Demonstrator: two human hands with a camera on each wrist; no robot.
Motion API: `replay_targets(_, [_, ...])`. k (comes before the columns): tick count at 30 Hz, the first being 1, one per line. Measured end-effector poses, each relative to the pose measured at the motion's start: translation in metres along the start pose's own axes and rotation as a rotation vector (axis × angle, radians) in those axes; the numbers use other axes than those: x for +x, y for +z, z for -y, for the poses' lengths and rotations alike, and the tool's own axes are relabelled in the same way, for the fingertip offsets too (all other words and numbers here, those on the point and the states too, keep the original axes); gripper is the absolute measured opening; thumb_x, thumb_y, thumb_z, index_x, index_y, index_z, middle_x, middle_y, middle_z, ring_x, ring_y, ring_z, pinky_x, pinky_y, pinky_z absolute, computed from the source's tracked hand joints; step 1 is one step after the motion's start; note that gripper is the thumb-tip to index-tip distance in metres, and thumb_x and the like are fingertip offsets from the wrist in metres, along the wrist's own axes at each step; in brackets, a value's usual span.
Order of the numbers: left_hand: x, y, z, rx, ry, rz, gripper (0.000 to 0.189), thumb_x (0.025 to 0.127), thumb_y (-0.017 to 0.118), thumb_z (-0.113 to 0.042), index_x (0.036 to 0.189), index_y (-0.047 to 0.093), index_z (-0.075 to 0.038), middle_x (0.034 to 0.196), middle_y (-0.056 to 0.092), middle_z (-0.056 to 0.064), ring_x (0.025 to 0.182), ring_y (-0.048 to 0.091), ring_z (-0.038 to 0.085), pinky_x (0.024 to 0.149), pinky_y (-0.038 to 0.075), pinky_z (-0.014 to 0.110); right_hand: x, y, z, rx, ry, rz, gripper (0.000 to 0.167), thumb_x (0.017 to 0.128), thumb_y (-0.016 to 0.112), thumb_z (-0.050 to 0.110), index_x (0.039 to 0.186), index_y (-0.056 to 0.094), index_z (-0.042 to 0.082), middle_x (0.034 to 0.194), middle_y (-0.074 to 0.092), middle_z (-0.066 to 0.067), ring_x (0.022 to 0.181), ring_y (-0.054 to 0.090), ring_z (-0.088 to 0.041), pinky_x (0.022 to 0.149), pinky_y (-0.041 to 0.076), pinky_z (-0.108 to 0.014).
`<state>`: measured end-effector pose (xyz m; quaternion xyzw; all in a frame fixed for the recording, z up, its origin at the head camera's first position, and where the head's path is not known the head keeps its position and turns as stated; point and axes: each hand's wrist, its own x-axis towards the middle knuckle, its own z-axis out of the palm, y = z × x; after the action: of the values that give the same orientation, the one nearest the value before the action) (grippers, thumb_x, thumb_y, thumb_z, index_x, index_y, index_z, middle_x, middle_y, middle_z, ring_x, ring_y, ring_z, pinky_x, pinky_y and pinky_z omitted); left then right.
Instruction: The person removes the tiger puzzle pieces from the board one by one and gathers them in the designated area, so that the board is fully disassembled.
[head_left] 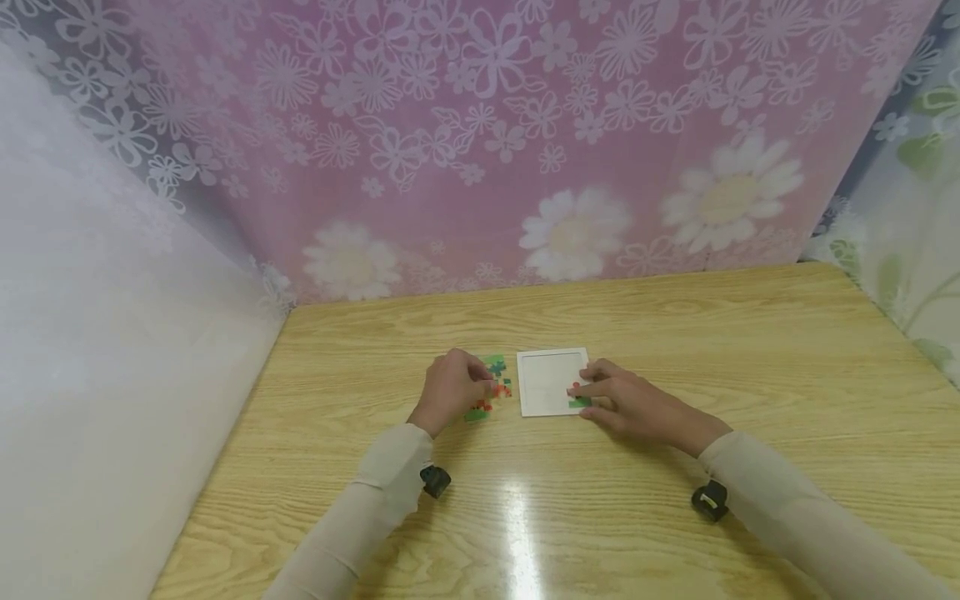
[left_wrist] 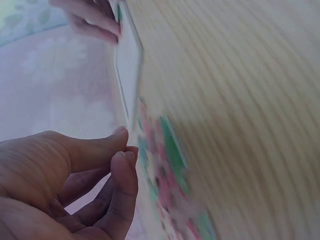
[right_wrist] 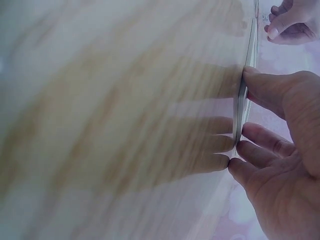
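Over a cluster of colourful jigsaw pieces (head_left: 495, 364) hovers my left hand (head_left: 452, 388). Its thumb and index finger (left_wrist: 124, 172) pinch together, seemingly on a small jigsaw piece that the fingertips mostly hide. A square white puzzle tray (head_left: 542, 385) lies to the right of the cluster. My right hand (head_left: 626, 400) holds the tray at its right side, thumb at the near corner and other fingers along the edge. Its index finger reaches over a green and red piece (head_left: 581, 402) in the tray's lower right corner. In the right wrist view, thumb and fingertips touch the tray's edge (right_wrist: 240, 110).
The wood-grain table (head_left: 360, 350) extends around the tray and pieces. Behind it hangs a pink flowered curtain (head_left: 450, 208); a white covering (head_left: 127, 317) borders the left side. Black wrist cameras (head_left: 435, 481) sit under both forearms.
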<state>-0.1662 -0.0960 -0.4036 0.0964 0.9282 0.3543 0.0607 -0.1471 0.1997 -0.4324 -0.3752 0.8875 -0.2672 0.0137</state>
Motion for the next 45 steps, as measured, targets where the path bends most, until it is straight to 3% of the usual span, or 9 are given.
replay_targets(8, [0.009,0.025,-0.03,0.021,0.071,0.085,0.008,0.088,0.081,-0.013,0.091,0.08,-0.005,0.085,0.073,0.001,0.073,0.066,0.011,0.064,0.054,0.025,0.001,0.0,0.0,-0.002,-0.009,-0.02,0.035,0.092,0.075,0.008,0.124,0.07,-0.005,0.124,0.057,-0.023,0.114,0.059,-0.036,0.089,0.053,-0.049])
replay_targets(19, [0.021,0.058,-0.059,0.046,0.07,0.174,0.018,0.084,0.086,-0.016,0.097,0.079,-0.005,0.081,0.07,-0.004,0.073,0.062,0.006,0.065,0.051,0.02,0.0,0.002,-0.002,0.002,-0.004,-0.008,0.033,0.094,0.073,0.009,0.124,0.07,-0.003,0.126,0.055,-0.024,0.109,0.06,-0.032,0.085,0.054,-0.043])
replay_targets(29, [0.028,0.069,-0.063,0.053,0.106,0.167,0.009,0.083,0.085,-0.013,0.088,0.079,-0.008,0.07,0.065,-0.008,0.064,0.058,0.004,0.059,0.046,0.018,-0.001,0.002,-0.003,0.005,-0.003,-0.011,0.031,0.095,0.072,0.008,0.123,0.07,-0.004,0.126,0.055,-0.025,0.109,0.061,-0.033,0.086,0.055,-0.045])
replay_targets(45, [0.028,0.071,-0.059,0.012,0.072,0.16,0.008,0.083,0.084,-0.01,0.087,0.077,-0.009,0.073,0.065,-0.008,0.067,0.058,0.005,0.062,0.047,0.019,-0.009,-0.005,-0.008,-0.007,0.044,-0.011,0.034,0.095,0.073,0.012,0.125,0.07,-0.002,0.137,0.057,-0.025,0.12,0.06,-0.04,0.094,0.052,-0.053])
